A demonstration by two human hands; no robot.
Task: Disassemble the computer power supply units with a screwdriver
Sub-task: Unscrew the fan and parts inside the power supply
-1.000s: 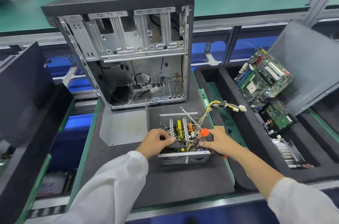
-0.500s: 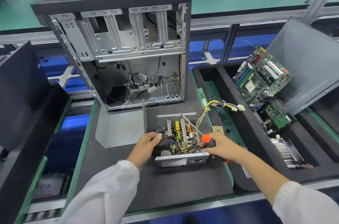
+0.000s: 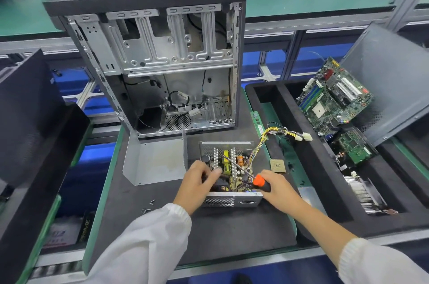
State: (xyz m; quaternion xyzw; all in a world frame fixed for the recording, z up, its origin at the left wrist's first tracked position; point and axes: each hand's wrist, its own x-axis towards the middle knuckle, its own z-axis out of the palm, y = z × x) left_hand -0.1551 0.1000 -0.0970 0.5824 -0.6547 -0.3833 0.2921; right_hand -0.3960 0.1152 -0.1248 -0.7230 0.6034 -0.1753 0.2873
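Note:
An open power supply unit sits on the dark mat with its circuit board, heatsinks and coils exposed. Its yellow and black cable bundle trails off to the right. My left hand grips the unit's left side, with its fingers curled over parts inside. My right hand holds a screwdriver with an orange and black handle. The thin shaft lies slanted over the board, tip pointing up-left. The unit's removed metal cover lies to the left.
An empty computer case stands upright behind the unit. A CPU chip and loose screws lie on the mat. A black foam tray at the right holds a motherboard, a smaller board, a heatsink and a grey panel.
My left hand has shifted further in over the unit's board. The right hand and the screwdriver stay in about the same spot. The camera has moved a little.

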